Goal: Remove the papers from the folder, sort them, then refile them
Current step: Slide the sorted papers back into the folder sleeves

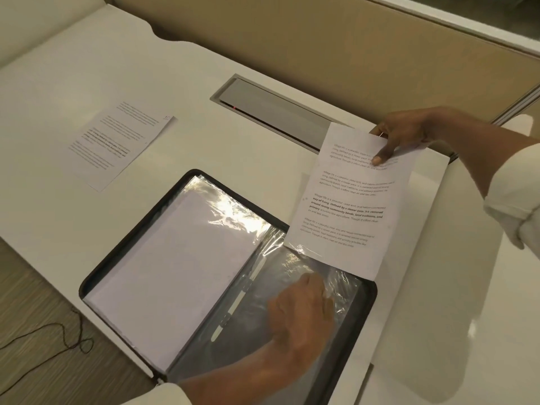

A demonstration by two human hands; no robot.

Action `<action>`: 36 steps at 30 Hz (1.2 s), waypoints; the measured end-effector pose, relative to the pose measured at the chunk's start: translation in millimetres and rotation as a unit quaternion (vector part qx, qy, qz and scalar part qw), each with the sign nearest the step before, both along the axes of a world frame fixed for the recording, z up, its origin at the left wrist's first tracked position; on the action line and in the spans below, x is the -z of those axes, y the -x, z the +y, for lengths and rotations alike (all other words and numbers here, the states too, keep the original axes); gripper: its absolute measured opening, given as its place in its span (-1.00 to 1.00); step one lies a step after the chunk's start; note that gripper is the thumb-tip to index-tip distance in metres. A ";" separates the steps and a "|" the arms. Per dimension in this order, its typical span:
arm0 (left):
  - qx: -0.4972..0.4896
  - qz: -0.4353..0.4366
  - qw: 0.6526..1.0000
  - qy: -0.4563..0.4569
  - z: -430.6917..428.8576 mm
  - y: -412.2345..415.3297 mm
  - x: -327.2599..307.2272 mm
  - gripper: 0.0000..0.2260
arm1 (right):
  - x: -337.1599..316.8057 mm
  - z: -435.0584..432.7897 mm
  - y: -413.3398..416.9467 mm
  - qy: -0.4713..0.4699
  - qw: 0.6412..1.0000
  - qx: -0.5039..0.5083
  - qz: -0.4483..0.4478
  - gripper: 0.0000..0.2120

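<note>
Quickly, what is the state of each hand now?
Left hand: curled on the clear plastic sleeve, seemingly gripping it.
Right hand: pinching the printed sheet by its top edge.

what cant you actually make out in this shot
Head view:
- Grip of the left hand on the plastic sleeve: veiled by film and glare.
- Whether the printed sheet held by the right hand has its lower edge inside that sleeve: glare.
- Text on the loose sheet: too small.
- Top page of the paper stack: washed out by reflection.
- Near corner of the folder: cut off by the bottom edge.
</note>
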State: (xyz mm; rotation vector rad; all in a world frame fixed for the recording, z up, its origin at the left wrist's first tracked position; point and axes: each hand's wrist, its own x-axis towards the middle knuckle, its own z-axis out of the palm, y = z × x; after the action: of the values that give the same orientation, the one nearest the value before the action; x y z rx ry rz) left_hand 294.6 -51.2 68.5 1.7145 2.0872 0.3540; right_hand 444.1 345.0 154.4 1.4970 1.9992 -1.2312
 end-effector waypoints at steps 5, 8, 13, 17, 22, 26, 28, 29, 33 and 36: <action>0.080 0.075 0.993 -0.036 -0.6 -0.2 6.7 -0.72 | 16.0 0.9 18.6 0.001 1.000 -0.001 0.004 -0.67; 0.127 0.118 0.981 -0.083 -2.5 -2.2 9.0 -0.69 | 26.2 3.6 23.8 0.000 1.000 0.016 0.000 -0.62; 0.174 0.124 0.971 -0.109 -7.2 -3.5 22.7 -0.51 | 44.8 3.2 22.0 -0.006 0.999 0.036 0.000 -0.62; 0.197 0.132 0.967 -0.091 -4.6 9.4 34.3 -0.55 | 59.2 0.0 16.6 -0.015 0.998 0.064 0.006 -0.62; 0.278 0.137 0.951 -0.023 3.9 31.4 51.8 -0.13 | 70.3 -4.0 7.4 0.006 0.991 0.135 0.024 -0.53; 0.338 0.124 0.933 -0.005 -7.2 38.8 61.0 -0.01 | 70.8 -5.1 0.0 0.032 0.977 0.207 0.043 -0.36; 0.349 0.122 0.929 -0.003 -12.6 38.6 64.8 0.01 | 68.9 -9.9 -3.3 0.031 0.966 0.251 0.060 -0.45; 0.349 0.120 0.929 -0.002 -13.6 38.2 65.7 0.01 | 68.9 -12.6 -5.0 0.031 0.957 0.280 0.068 -0.49; 0.353 0.115 0.928 0.000 -11.3 36.8 66.1 0.04 | 70.3 -22.6 -13.1 0.046 0.920 0.377 0.092 -0.32; 0.357 0.112 0.927 -0.002 -10.7 36.8 66.8 0.04 | 73.2 -32.1 -15.2 0.075 0.885 0.444 0.114 -0.27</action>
State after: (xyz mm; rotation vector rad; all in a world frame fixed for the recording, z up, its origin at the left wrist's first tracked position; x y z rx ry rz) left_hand 257.8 -61.8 1.7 2.4490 1.4295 -0.0668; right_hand 459.3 312.9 81.2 2.3786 1.2501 -1.9094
